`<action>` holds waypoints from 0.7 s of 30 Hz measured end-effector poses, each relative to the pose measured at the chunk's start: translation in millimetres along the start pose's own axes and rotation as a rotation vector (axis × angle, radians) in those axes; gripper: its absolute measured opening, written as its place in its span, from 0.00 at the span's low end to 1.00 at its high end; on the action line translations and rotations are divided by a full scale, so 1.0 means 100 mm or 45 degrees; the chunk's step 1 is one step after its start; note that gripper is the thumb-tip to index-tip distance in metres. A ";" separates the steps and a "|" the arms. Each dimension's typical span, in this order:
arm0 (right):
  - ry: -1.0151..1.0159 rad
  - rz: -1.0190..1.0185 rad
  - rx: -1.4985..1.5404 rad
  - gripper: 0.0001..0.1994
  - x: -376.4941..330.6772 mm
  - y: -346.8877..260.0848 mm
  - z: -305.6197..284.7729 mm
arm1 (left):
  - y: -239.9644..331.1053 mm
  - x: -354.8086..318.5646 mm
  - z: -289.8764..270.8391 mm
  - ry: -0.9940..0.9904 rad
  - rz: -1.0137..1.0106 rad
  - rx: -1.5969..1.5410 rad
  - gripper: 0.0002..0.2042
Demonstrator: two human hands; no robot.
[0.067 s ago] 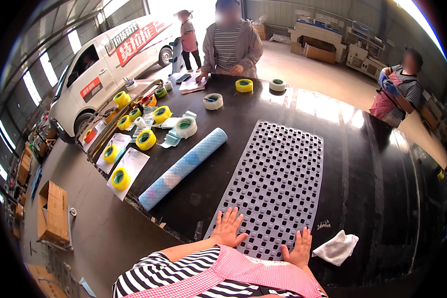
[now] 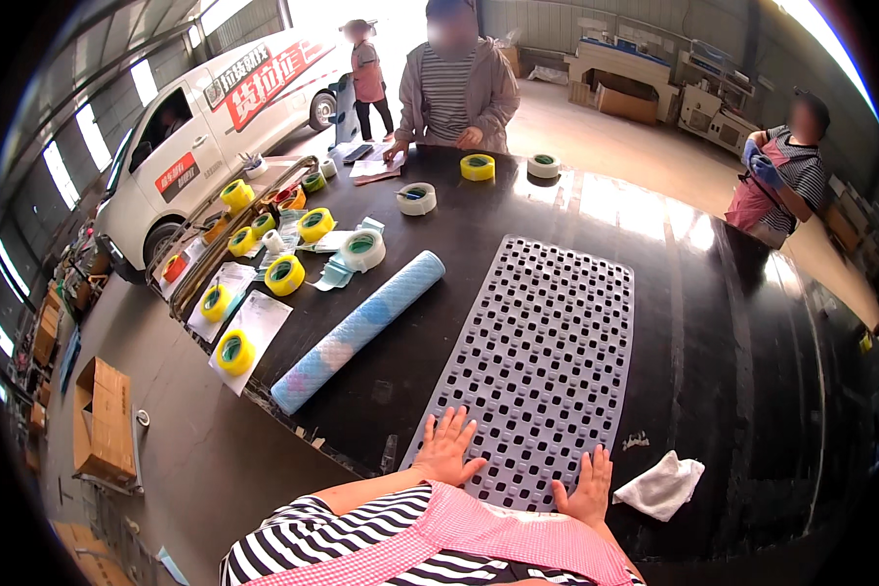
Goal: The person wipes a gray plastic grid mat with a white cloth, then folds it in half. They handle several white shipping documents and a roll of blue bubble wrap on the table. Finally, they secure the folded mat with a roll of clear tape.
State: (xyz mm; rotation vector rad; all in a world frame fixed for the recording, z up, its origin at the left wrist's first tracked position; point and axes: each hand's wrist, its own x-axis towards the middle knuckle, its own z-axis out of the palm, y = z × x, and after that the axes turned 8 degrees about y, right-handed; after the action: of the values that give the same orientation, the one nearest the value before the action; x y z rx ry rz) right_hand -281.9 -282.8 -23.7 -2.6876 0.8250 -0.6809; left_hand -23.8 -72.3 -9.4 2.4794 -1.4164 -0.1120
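A grey perforated bath mat (image 2: 547, 337) lies flat on the black table, its surface full of square holes and small bumps. My left hand (image 2: 447, 451) rests flat near the mat's lower left edge, fingers spread. At the lower right edge, my right hand (image 2: 586, 485) is also laid out flat with its fingers stretched. Neither hand grips anything. To the left of the mat lies a rolled light-blue quilted sheet (image 2: 361, 332). A crumpled white cloth (image 2: 660, 485) sits just right of my right hand.
Yellow tape rolls (image 2: 284, 275) and paper sheets (image 2: 261, 327) cover the table's left side. White tape rolls (image 2: 362, 250) stand among and beyond them. A person (image 2: 454, 93) stands at the far edge, another (image 2: 786, 176) at the right. A white van (image 2: 205, 137) is parked left; a cardboard box (image 2: 104, 420) stands on the floor.
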 end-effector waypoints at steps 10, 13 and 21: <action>-0.003 0.051 0.069 0.47 0.01 -0.03 -0.02 | -0.03 -0.02 0.02 0.100 0.026 -0.114 0.44; -0.018 0.065 0.075 0.47 0.01 -0.03 -0.03 | -0.02 -0.02 -0.02 0.050 -0.001 -0.150 0.43; -0.023 0.028 0.001 0.44 0.00 0.00 0.01 | -0.01 0.00 -0.01 0.009 -0.001 -0.031 0.42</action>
State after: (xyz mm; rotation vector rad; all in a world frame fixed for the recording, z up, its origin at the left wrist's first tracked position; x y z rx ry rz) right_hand -281.2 -282.5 -24.1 -2.6760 0.8485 -0.6504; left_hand -22.7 -71.7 -8.3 2.4583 -1.4034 -0.1201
